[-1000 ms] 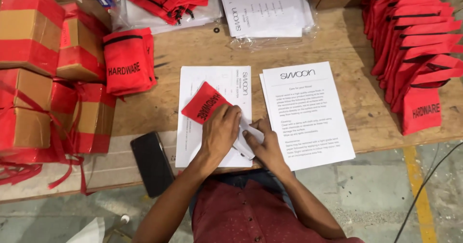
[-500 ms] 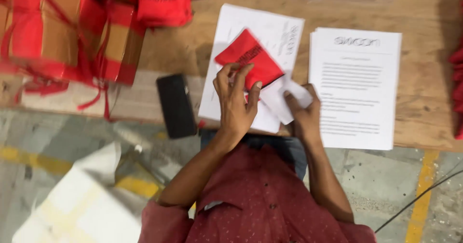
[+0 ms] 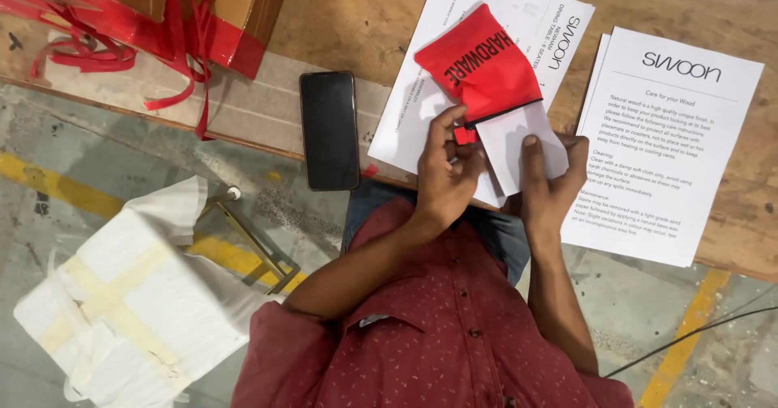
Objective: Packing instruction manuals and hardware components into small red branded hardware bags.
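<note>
A small red fabric pouch point(image 3: 480, 66) with a black hem lies over a stack of white printed sheets point(image 3: 519, 19) near the table's front edge. A folded white paper point(image 3: 519, 140) sticks halfway out of the pouch's mouth. My left hand point(image 3: 446, 173) pinches the pouch's mouth at its red pull tab. My right hand point(image 3: 551, 185) holds the folded paper, thumb pressed flat on it. A second stack of printed sheets point(image 3: 664, 149) lies just right of my right hand.
A black phone point(image 3: 329, 129) lies face up on the wooden table point(image 3: 356, 19) left of my hands. Cardboard boxes wrapped in red tape point(image 3: 203, 11) fill the far left. A white wrapped parcel point(image 3: 130, 303) and a metal bracket point(image 3: 259, 246) sit on the floor.
The view has tilted down and closer. The folded white paper now sits in the red pouch's mouth, and both hands have shifted toward the table edge.
</note>
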